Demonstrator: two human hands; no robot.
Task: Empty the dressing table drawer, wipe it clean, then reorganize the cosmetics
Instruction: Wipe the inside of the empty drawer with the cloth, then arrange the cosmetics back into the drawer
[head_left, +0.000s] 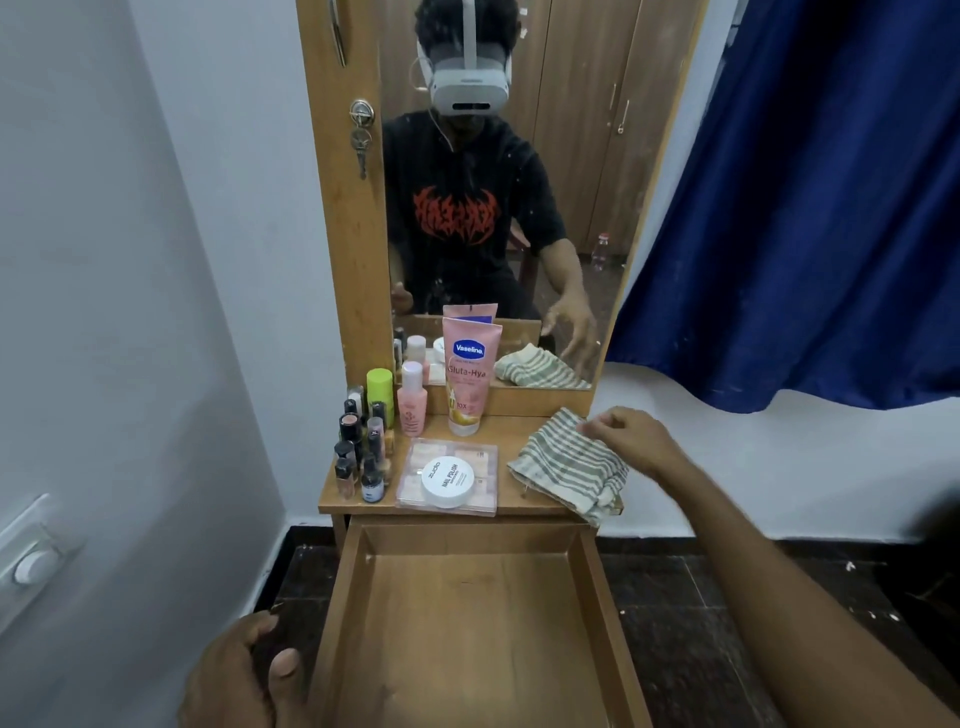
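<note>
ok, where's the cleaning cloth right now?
The striped cloth lies on the dressing table top's right end, right of the clear palette case, with the right hand at its far edge.

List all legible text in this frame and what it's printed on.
"Vaseline" – blue badge on the pink tube
"Gluta-Hya" – same tube, below the badge
"NAIL POLISH" – lid of the white round jar; the brand word beside it and the smaller line are unclear
Red graphic on the black T-shirt in the mirror: stylised, unreadable
Small pink bottle and nail polish bottles: print too small to read
</note>
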